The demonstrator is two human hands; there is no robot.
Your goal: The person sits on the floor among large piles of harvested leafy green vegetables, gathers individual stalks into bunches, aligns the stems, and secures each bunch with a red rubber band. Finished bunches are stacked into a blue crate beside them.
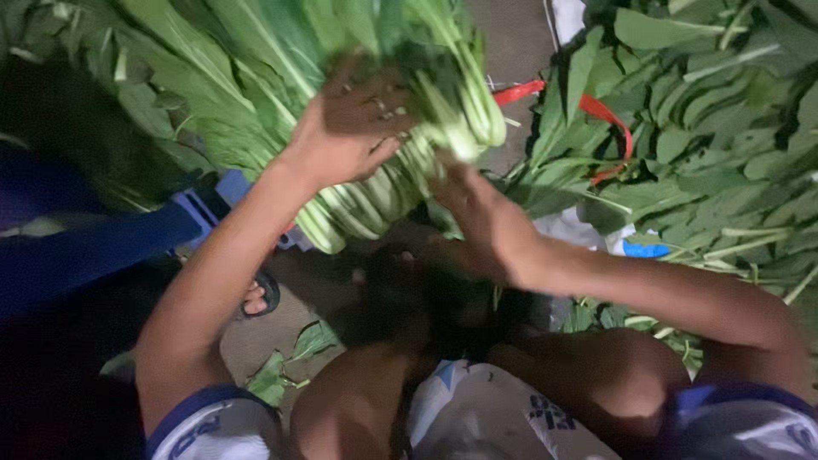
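A thick bundle of leafy greens with pale stalks lies tilted in front of me, its cut ends toward the lower left. My left hand presses flat on top of the bundle, fingers wrapped over the stalks. My right hand reaches in from the right and touches the stalk ends from below, fingers partly curled and blurred. Whether it grips the stalks I cannot tell. My bare knees sit below the hands.
A big heap of loose greens fills the right side, with a red strap across it. More greens pile at the upper left. A foot in a sandal and fallen leaves lie on the ground.
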